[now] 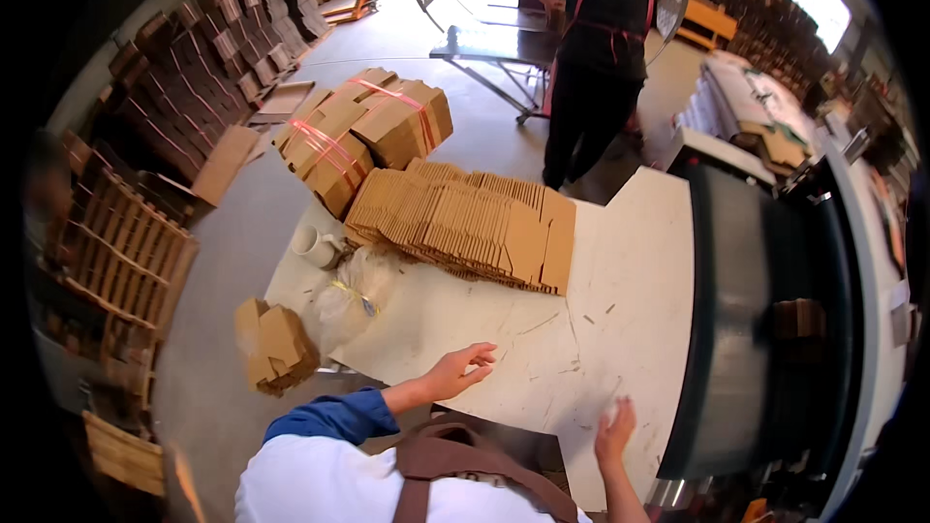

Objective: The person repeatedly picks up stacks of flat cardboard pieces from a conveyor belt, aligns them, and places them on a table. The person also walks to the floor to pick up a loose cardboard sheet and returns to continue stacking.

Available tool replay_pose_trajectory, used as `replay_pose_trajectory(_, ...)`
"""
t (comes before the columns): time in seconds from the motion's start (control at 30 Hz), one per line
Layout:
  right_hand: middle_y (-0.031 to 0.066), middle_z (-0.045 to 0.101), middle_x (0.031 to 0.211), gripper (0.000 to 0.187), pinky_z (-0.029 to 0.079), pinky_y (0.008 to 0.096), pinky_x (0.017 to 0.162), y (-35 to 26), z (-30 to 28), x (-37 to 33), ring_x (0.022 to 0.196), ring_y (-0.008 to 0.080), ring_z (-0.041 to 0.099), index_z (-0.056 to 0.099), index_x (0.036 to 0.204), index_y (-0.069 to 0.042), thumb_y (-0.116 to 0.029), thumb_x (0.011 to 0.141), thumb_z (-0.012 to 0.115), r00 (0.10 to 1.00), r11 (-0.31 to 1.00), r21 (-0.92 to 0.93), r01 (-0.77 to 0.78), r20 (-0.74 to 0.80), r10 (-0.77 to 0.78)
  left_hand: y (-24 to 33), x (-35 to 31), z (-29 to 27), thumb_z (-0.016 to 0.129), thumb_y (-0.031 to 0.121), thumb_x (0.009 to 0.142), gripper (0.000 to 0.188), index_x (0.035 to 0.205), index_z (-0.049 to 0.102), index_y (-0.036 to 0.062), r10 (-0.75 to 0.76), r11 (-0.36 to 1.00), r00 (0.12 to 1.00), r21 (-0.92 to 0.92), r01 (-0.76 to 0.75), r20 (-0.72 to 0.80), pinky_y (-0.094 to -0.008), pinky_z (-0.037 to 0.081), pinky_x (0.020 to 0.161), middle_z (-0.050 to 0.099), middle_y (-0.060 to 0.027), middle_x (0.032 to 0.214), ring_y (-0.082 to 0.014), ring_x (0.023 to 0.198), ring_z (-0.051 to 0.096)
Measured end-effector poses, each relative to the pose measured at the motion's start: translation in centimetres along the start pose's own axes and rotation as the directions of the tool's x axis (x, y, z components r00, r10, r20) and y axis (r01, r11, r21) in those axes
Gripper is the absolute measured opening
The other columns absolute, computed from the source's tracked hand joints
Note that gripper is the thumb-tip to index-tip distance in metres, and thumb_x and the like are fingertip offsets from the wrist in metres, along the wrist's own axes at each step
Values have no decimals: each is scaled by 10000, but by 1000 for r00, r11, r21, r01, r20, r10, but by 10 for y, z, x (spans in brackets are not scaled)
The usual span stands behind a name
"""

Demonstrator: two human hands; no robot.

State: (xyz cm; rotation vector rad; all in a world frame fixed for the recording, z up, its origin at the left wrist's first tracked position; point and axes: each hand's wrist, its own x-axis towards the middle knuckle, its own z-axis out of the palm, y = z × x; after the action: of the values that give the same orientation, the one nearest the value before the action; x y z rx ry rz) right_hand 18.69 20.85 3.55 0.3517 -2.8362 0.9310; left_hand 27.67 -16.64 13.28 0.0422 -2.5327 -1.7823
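Observation:
Over the near edge of the white table (446, 320), my left hand (461, 374) is empty, with its fingers loosely bent and apart. To its right my right hand (615, 429) hovers above the tabletop, slightly blurred, fingers raised and nothing visible in them. Beyond both hands lies a long leaning row of flat, die-cut brown cardboard pieces (465, 223), fanned against one another. At the table's left are a clear plastic bag (351, 302) with a yellowish tie and a white mug (315, 246). Small cardboard scraps (593, 320) are scattered between the hands and the row.
Strapped cardboard bundles (363, 131) stand behind the row. Another cardboard stack (276, 347) sits left of the table. A dark conveyor belt (731, 329) runs along the right, carrying a small cardboard stack (799, 319). A co-worker (601, 48) stands at a metal table (494, 45) farther off.

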Motion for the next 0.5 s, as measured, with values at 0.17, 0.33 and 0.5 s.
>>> replay_pose_trajectory(0.17,193,500,1275,431,401,417,965,-125,-20,-43,1179,342,480,501,1229,-50,-282,873,573,707,960,197,201,649,-281,34,-59,-66,580,120,897,370,1239,486,14,-23,996,995,-91,14,-98,-293,487,813,647,-101,1002,-169,915,622)
replay_pose_trajectory(0.33,166,618,1075,359,484,396,829,-217,45,-56,953,336,612,530,1182,-82,-309,903,533,250,922,343,176,891,-379,14,-158,-87,564,135,908,322,1199,510,8,-209,972,923,-172,160,-322,-283,485,807,648,-84,995,-138,906,613)
replay_pose_trajectory(0.5,158,643,968,275,507,375,755,-341,128,-109,860,318,639,562,1119,-74,-229,892,565,152,750,630,203,736,-659,-31,-316,-88,588,182,903,300,1154,539,27,-512,821,665,-538,192,-544,-247,472,752,631,-37,923,-94,820,563)
